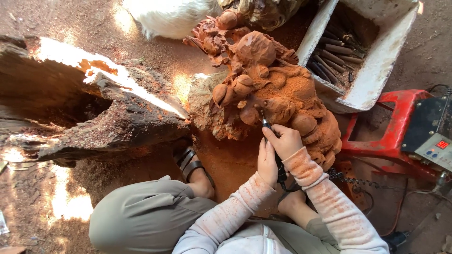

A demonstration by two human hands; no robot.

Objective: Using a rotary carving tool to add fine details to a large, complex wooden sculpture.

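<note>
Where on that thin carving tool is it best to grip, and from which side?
Probably low on the slim black shaft of the carving tool, pen-style, as the right hand does, coming from the person's side. The tip points away into the red wood carving, and the cable trails back toward the body. The left hand steadies it further back.

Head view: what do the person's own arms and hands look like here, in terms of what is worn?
Both arms are covered by long, light knitted sleeves, whitish and heavily speckled with reddish-orange wood dust, ending in snug cuffs at the wrists. The left hand and the right hand are bare: no gloves, and no rings or watch can be seen. The right sleeve's cuff looks the dustiest.
</note>
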